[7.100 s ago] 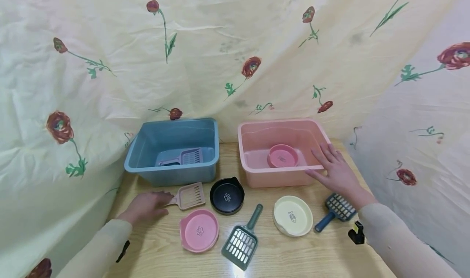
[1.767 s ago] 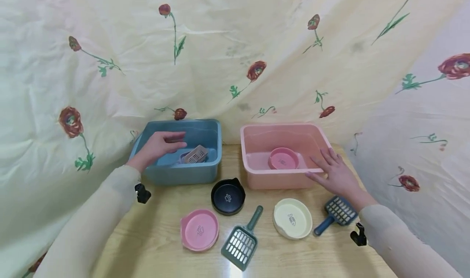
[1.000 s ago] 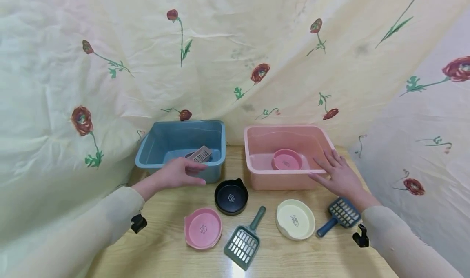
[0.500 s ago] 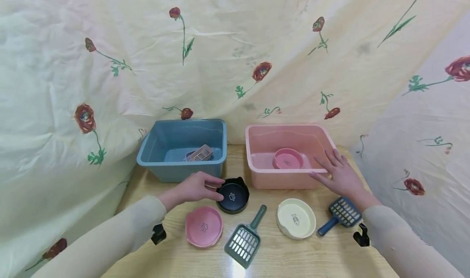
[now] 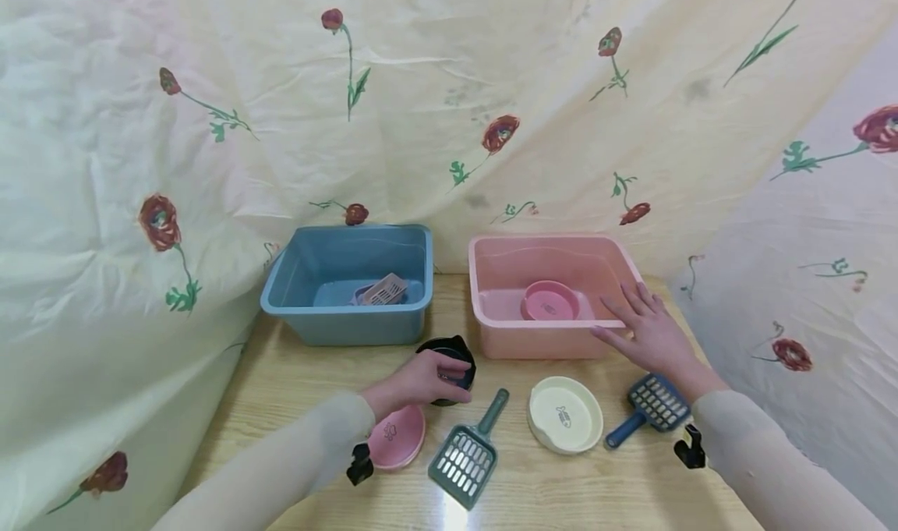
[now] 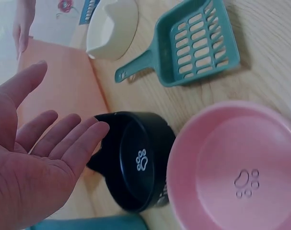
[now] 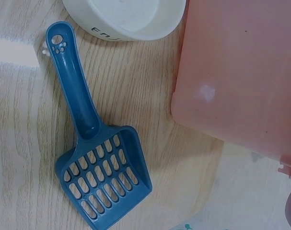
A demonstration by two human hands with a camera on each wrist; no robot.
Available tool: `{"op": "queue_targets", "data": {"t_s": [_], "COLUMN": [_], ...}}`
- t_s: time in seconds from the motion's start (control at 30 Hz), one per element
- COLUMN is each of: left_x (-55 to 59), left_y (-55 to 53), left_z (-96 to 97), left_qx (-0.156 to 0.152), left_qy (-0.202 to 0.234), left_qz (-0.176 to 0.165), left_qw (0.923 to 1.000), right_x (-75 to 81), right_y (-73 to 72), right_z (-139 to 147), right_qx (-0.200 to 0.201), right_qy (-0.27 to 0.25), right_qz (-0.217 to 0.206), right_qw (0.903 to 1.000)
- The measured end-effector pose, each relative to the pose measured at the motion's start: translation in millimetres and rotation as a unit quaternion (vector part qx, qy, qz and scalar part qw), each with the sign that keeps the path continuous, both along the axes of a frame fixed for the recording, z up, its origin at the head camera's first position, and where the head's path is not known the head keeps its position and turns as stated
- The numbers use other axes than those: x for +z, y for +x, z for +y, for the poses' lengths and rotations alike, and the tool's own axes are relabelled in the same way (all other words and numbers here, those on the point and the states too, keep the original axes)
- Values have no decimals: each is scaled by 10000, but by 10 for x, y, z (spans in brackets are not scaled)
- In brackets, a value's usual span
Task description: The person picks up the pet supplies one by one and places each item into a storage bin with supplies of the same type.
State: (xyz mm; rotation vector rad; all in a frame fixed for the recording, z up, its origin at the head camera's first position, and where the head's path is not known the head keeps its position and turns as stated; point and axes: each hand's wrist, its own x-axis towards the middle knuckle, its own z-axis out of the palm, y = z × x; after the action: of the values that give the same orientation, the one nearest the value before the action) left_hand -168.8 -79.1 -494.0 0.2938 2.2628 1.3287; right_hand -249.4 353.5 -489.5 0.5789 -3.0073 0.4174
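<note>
My left hand (image 5: 421, 379) hovers over the black bowl (image 6: 157, 163), covering part of it in the head view. Its fingers are loosely extended, with nothing between them and the thumb. Just below the left wrist lies a pink bowl (image 5: 403, 441), partly hidden by the sleeve. A green litter scoop (image 5: 486, 428) lies to the right of it, handle pointing away from me. My right hand (image 5: 648, 336) rests with spread fingers on the front right rim of the pink bin (image 5: 540, 342). Below that hand is a blue litter scoop (image 7: 85, 112).
At the back left stands a blue bin (image 5: 344, 330), with a beige scoop (image 5: 387, 289) over a purple scoop (image 5: 361, 294) inside. Another pink bowl (image 5: 550, 306) sits in the pink bin. A cream bowl (image 5: 564, 418) stands between the green and blue scoops. Floral cloth (image 5: 421, 86) hangs behind.
The beige scoop went from the table into the blue bin. My left hand then came out and moved right and toward me, over the black bowl. My right hand stayed on the rim.
</note>
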Motion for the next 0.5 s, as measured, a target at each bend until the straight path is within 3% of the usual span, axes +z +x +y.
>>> {"op": "queue_targets", "data": {"t_s": [0.5], "left_x": [-246], "left_y": [2], "left_z": [332], "left_qx": [57], "left_qy": [-128], "left_qz": [-150], "left_qw": [9998], "right_x": [16], "right_y": [-7], "right_z": [-6], "right_qx": [-58], "right_qy": [127], "right_qz": [-36], "right_qw": [9999]}}
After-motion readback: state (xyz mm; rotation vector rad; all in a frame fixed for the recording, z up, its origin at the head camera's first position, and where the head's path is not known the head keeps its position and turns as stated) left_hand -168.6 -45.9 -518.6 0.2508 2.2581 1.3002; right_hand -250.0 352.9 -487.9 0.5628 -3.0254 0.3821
